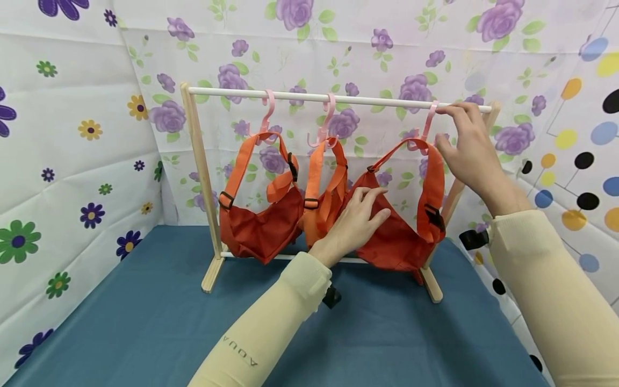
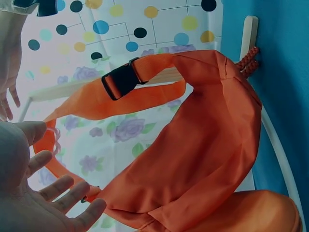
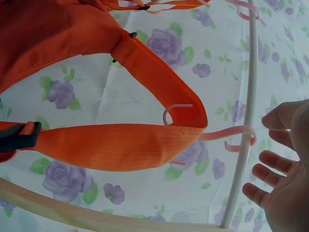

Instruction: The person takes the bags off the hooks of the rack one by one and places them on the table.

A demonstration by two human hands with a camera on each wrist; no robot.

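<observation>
An orange-red bag (image 1: 396,242) with an adjustable strap (image 1: 433,177) hangs at the right of a rack, its strap looped over a pink hook (image 1: 427,123). My left hand (image 1: 350,223) is in front of this bag's left side, fingers loosely spread and gripping nothing; the left wrist view shows its fingertips (image 2: 79,193) near the strap. Up by the right end of the white rod (image 1: 377,100), my right hand (image 1: 469,148) has its fingers extended beside the hook. In the right wrist view, the hook (image 3: 231,131) sits on the rod, apart from the loosely bent fingers.
Two more orange-red bags hang leftward, a left bag (image 1: 263,226) and a middle bag (image 1: 321,209), on pink hooks. The rack's wooden posts (image 1: 198,156) stand on a blue tablecloth (image 1: 145,322). Flowered sheets (image 1: 213,32) enclose the back and sides.
</observation>
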